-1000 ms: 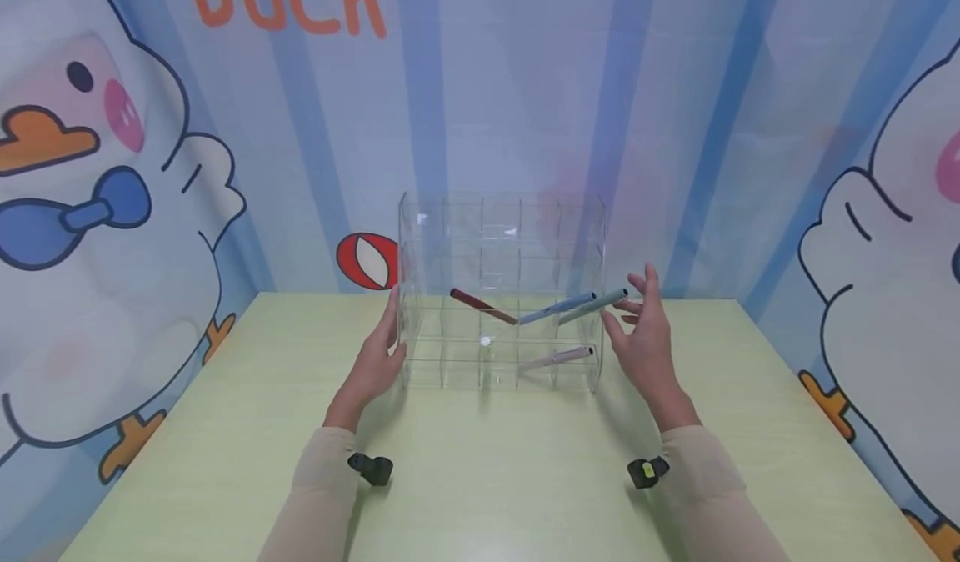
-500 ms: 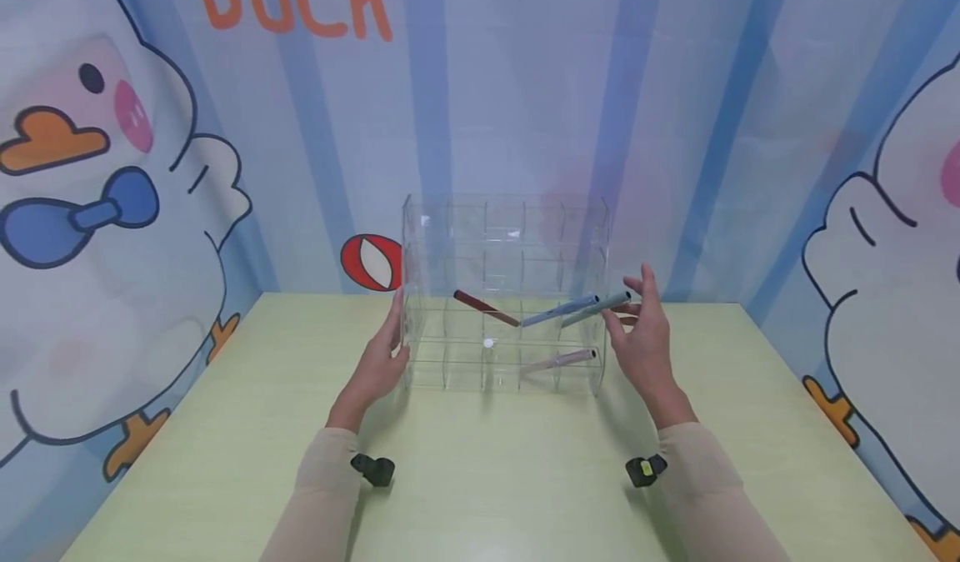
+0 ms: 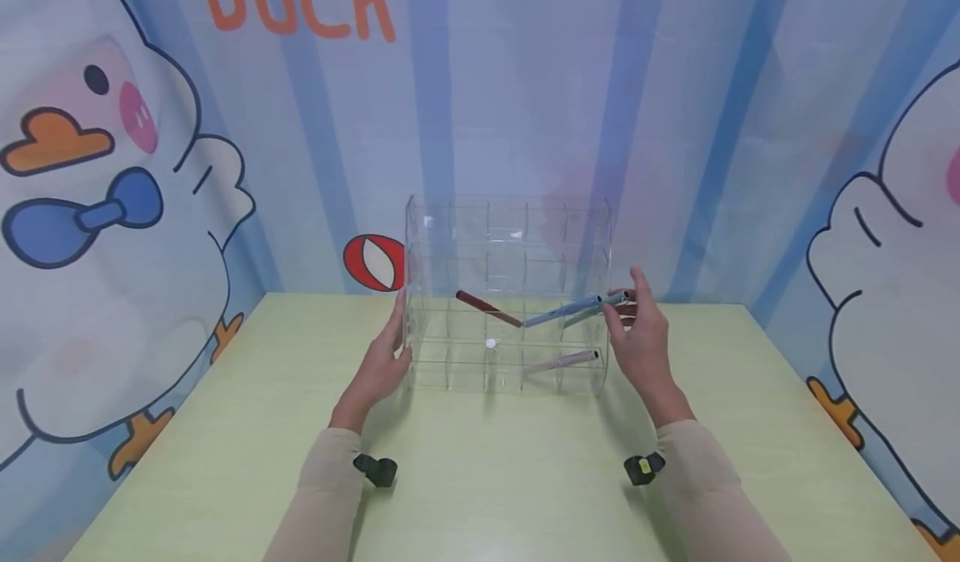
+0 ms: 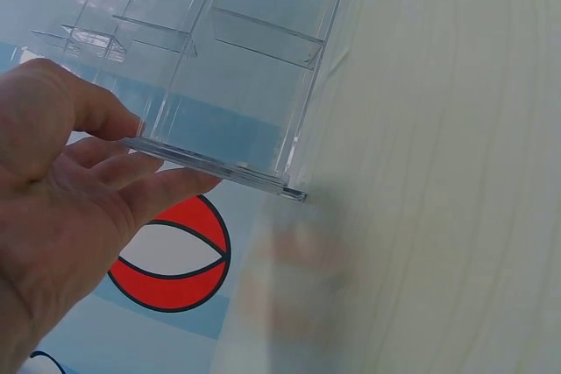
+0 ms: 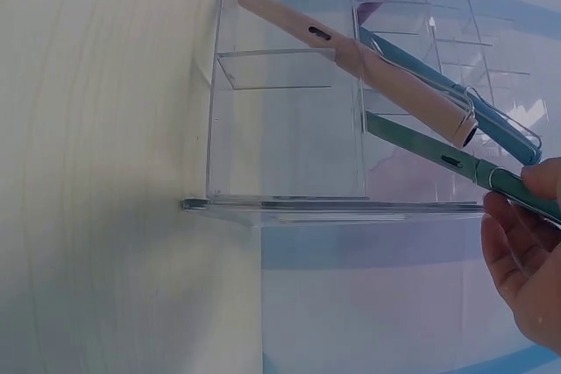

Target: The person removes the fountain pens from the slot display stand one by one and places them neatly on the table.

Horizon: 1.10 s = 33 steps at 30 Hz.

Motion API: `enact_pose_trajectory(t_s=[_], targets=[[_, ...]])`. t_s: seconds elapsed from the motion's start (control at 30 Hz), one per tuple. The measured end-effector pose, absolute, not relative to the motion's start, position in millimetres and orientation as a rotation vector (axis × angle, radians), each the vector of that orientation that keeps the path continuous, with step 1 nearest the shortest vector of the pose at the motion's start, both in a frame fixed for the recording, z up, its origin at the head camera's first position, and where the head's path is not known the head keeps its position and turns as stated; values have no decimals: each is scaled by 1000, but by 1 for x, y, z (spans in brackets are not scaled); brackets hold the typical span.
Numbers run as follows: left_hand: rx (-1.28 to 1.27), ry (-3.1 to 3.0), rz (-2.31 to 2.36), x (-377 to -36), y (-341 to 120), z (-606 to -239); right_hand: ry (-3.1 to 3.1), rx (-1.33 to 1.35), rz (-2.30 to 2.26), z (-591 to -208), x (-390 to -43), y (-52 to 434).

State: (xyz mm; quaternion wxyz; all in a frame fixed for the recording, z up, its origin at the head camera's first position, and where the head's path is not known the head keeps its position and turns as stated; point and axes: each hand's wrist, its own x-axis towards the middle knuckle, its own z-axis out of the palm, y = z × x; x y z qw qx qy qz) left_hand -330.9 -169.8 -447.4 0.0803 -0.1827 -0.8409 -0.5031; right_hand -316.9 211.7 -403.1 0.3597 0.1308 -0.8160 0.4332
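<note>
- A clear acrylic organizer stands on the tabletop; its compartments hold a red pen, a blue pen, a pink pen and a green pen, all slanted.
- The left hand, fingers straight, rests against the organizer's left wall.
- The right hand pinches the green pen's protruding end.
- Only the right wrist view shows the pen clips.

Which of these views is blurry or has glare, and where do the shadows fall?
Head view: even, soft light, sharp; faint shadows under the forearms on the pale green table; small glints on the clear acrylic grid organiser. Left wrist view: a smeared patch on the table beside the organiser's corner. Right wrist view: the right hand close and soft, the pink pen sharp.
</note>
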Motion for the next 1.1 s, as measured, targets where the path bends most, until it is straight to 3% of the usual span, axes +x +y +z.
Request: enact_pose_trajectory(t_s=[1.1], targets=[[-551, -2518, -1482, -331, -170, -449, -1940, 305, 1157, -399, -315, 211]])
